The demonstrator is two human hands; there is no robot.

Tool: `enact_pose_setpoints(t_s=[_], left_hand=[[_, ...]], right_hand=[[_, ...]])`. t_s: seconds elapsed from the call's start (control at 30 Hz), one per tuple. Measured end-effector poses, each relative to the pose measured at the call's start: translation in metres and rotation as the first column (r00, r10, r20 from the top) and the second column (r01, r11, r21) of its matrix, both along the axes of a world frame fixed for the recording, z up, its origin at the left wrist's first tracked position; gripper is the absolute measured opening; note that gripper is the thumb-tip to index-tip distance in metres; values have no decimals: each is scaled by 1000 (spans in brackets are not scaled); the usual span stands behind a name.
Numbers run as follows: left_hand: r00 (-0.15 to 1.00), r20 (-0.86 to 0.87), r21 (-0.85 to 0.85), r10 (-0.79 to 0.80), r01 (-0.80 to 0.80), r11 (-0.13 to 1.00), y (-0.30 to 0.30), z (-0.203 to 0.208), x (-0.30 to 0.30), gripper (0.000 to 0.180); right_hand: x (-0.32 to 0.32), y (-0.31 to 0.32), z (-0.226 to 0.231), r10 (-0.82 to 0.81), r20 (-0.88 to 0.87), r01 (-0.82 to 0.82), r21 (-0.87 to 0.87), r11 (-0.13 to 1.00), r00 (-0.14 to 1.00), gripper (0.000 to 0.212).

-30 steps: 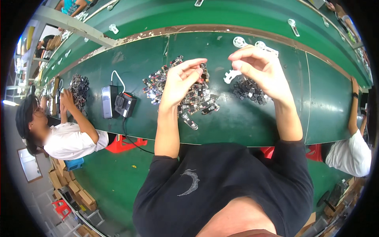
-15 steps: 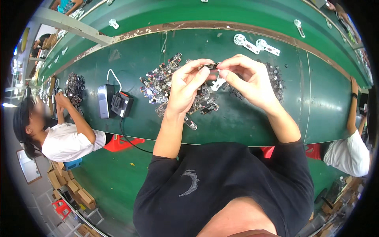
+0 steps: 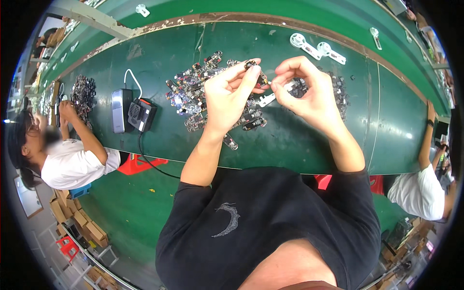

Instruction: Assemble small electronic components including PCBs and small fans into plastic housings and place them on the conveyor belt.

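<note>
My left hand (image 3: 226, 96) pinches a small dark circuit board (image 3: 256, 73) between thumb and fingers, tilted above the green table. Close to the board's lower right end, my right hand (image 3: 307, 94) has thumb and forefinger curled together. Whatever sits between those fingertips is too small to name. Below the hands lies a white plastic piece (image 3: 267, 100), partly hidden. Beside and under my left hand spreads a heap of similar circuit boards (image 3: 193, 89). Behind my right hand is a pile of small black parts (image 3: 340, 92), partly covered by it.
Left of the heap stand a grey box-shaped device (image 3: 122, 110) with a white cable and a black device (image 3: 141, 115). Two white plastic holders (image 3: 304, 46) lie at the table's far edge. A co-worker (image 3: 72, 159) sits at the left, another person (image 3: 420, 188) at the right.
The circuit board has turned from nearly level to a steep tilt, showing its face. My right fingers have drawn slightly away from it. The whole view has shifted a little.
</note>
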State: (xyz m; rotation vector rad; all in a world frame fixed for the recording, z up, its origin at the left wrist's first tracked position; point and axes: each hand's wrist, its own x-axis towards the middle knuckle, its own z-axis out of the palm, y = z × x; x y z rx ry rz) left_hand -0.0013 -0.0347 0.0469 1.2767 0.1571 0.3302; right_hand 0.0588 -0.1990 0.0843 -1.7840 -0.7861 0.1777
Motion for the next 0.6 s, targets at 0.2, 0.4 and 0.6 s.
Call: enact_pose_setpoints(t_s=[0.2,0.4,0.6], left_hand=[[999,-26,113,43,-40,993,-3,0,-2,18],[985,55,282,165,-174,943,-7,-8,-3,14],[969,192,614,158,-245,750,-5,-5,-6,14]], right_hand=[[0,2,-8,7,127,-3,-29,1000,992,23],[-3,4,-8,-8,242,25,-66,997,970,19],[4,4,-15,47,285,-23,-86,996,957,18]])
